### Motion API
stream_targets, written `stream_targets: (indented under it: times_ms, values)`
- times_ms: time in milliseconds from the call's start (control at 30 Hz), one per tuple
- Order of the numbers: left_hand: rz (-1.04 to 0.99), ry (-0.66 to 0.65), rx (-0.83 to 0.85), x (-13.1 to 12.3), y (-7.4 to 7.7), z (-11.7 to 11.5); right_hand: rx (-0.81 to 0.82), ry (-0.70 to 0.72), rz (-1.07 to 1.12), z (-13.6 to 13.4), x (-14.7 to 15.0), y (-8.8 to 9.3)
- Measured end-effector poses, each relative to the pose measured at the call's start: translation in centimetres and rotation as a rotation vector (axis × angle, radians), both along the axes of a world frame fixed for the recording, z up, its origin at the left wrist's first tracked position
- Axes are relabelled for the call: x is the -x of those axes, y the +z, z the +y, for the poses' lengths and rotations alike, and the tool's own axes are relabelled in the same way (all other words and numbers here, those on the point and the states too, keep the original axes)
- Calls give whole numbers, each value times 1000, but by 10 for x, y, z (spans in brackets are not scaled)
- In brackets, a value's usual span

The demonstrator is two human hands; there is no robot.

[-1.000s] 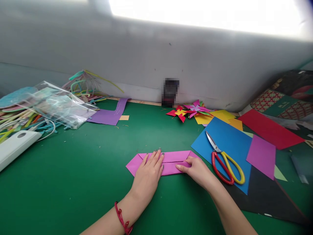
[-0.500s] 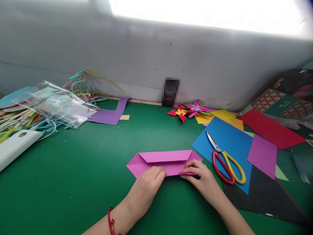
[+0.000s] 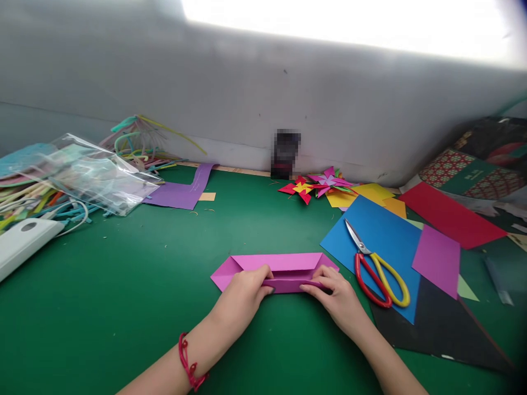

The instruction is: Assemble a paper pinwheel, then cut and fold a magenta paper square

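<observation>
A pink sheet of paper (image 3: 275,262) lies on the green table in front of me, its far edge folded inward and both ends coming to points. My left hand (image 3: 247,288) pinches the near edge left of the middle, thumb below and fingers over the top. On the right part of that same edge, my right hand (image 3: 329,285) grips the paper between thumb and fingers. Between the hands the near edge stands up as a narrow flap. Part of the paper's left and right ends is covered by my hands.
Scissors (image 3: 362,248) with red and yellow handles lie on blue paper (image 3: 391,225) to the right. Folded paper flowers (image 3: 302,189) sit by the wall. Purple paper (image 3: 177,195), a clear plastic bag (image 3: 111,181) and a white device (image 3: 24,241) are on the left.
The near edge of the pink paper has been lifted and turned up into a flap. My left hand has shifted slightly up and left, its thumb now showing below the edge.
</observation>
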State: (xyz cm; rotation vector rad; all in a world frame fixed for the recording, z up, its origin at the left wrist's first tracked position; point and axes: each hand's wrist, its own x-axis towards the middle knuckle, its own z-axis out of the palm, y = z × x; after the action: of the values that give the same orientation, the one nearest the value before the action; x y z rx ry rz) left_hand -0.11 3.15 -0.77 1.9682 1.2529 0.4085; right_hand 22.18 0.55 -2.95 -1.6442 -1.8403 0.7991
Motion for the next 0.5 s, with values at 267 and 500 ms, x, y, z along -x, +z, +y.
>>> stream_targets:
  times_ms: [267,500]
  values:
    - [8,30,85,2,3,12,189,-34,80,12,8,15]
    - [275,111,-368,-4,-4,-14,339,-107,-105,26,10,19]
